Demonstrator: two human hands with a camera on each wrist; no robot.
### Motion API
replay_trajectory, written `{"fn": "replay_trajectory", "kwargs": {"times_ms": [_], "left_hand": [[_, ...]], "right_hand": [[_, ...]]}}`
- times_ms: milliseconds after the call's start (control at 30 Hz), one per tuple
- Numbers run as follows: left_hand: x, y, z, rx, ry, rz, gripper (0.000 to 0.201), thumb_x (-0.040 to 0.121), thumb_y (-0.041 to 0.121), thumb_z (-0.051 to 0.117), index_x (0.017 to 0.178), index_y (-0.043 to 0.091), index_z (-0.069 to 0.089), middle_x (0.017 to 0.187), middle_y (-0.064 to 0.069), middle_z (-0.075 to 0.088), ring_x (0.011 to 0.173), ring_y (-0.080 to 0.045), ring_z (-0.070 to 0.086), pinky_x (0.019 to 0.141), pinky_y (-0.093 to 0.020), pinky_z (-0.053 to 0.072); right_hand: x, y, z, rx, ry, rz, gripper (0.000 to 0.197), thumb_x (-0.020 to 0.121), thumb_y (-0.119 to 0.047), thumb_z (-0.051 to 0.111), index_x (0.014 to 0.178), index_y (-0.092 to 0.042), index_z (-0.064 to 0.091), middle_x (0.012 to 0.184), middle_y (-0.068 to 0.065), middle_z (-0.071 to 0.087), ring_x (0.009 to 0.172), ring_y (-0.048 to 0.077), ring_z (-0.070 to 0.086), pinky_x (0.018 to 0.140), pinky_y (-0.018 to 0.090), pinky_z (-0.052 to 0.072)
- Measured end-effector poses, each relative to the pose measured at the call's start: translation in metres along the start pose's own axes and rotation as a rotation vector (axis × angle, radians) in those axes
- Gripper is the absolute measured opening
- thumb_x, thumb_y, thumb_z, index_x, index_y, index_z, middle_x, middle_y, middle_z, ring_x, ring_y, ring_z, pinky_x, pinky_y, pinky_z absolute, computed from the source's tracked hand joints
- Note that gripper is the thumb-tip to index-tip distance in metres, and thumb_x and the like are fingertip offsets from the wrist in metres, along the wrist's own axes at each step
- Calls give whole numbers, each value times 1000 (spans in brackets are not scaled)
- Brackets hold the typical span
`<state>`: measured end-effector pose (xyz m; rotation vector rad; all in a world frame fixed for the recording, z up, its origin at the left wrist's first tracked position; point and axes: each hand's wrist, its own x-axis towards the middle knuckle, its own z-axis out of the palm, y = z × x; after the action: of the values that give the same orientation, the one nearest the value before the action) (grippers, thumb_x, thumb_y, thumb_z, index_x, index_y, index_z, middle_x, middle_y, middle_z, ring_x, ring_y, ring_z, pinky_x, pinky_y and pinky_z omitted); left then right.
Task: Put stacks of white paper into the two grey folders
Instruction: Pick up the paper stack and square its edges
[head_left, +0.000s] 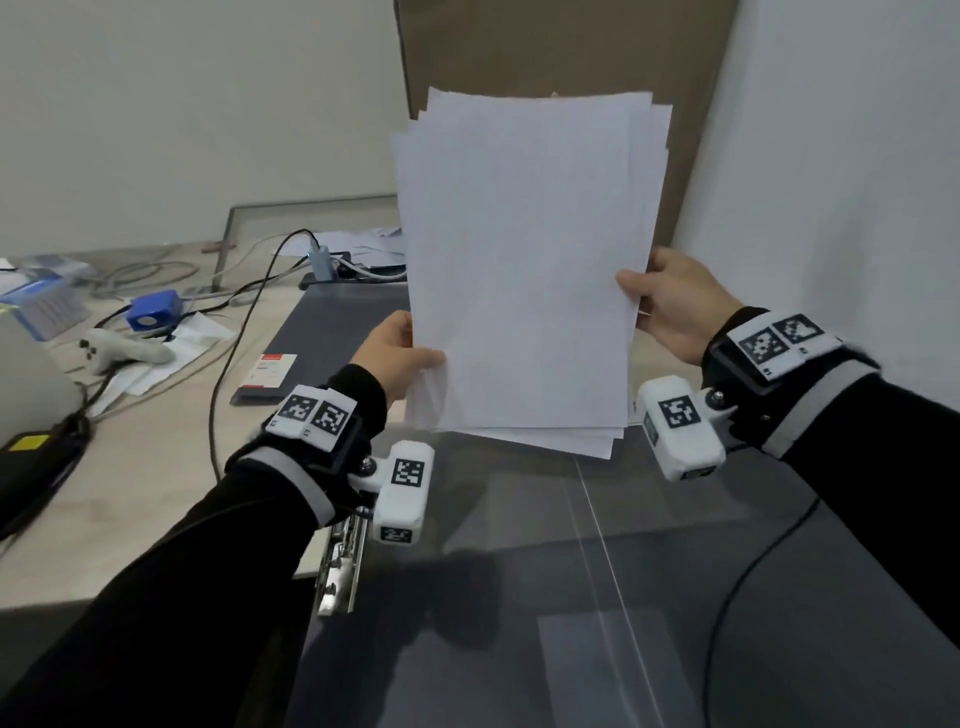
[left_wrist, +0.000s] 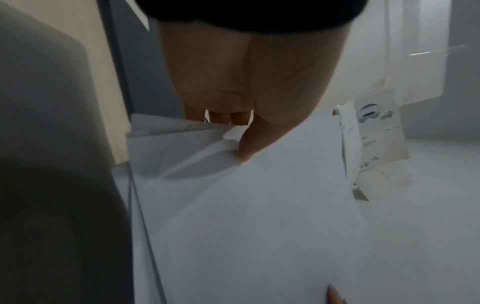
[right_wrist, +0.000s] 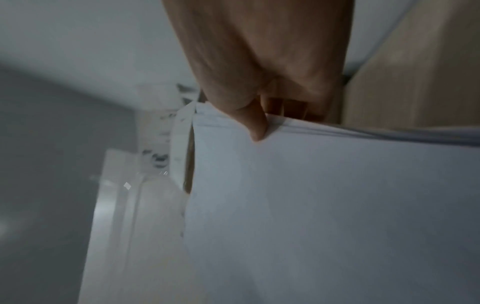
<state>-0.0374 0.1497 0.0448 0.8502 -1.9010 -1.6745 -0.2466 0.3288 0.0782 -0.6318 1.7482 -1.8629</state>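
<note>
Both hands' fingers (head_left: 636, 291) pinch the paper stack's (head_left: 524, 270) side edges.

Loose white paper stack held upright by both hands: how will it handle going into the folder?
The stack of loose white sheets is probably floppy; left hand and right hand support both sides. Its splayed edges suggest sheets may slide apart.

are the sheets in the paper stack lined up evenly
No, the paper stack, held by the left hand and right hand, is fanned, with offset edges.
</note>
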Motion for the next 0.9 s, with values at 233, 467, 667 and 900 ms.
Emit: {"fn": "replay_trajectory", "kwargs": {"times_ms": [233, 467, 667, 900], "left_hand": [[-21, 16, 11, -139, 209, 141, 49, 85, 5, 63, 129, 3, 43, 112, -7, 59, 101, -23, 60, 80, -27, 50], [-31, 11, 17, -78, 101, 52, 52, 84, 35, 65, 127, 11, 52, 125, -9, 63, 112, -27, 62, 101, -48, 47], [-26, 25, 19, -96, 156, 92, 31, 88, 33, 61, 108, 10, 64, 96, -3, 66, 73, -8, 62, 64, -17, 53], [-27, 13, 18, -174, 162, 212, 60, 76, 35, 74, 127, 16, 51, 118, 0, 66, 105, -16, 64, 91, -34, 52]], "right_hand": [[-48, 27, 23, -12, 18, -162, 28, 90, 0, 52, 113, -13, 57, 112, 7, 67, 101, 24, 66, 87, 37, 54], [-53, 35, 25, 70, 34, -97, 35, 87, -12, 65, 121, -6, 58, 104, 6, 69, 88, 19, 68, 66, 23, 56], [-53, 32, 34, 29, 179, -168, 21, 88, -18, 64, 109, -12, 63, 102, 5, 70, 96, 23, 67, 89, 39, 54], [-59, 39, 37, -2, 163, -258, 22, 85, -15, 68, 105, -15, 58, 102, 4, 69, 87, 14, 67, 81, 31, 55]]}}
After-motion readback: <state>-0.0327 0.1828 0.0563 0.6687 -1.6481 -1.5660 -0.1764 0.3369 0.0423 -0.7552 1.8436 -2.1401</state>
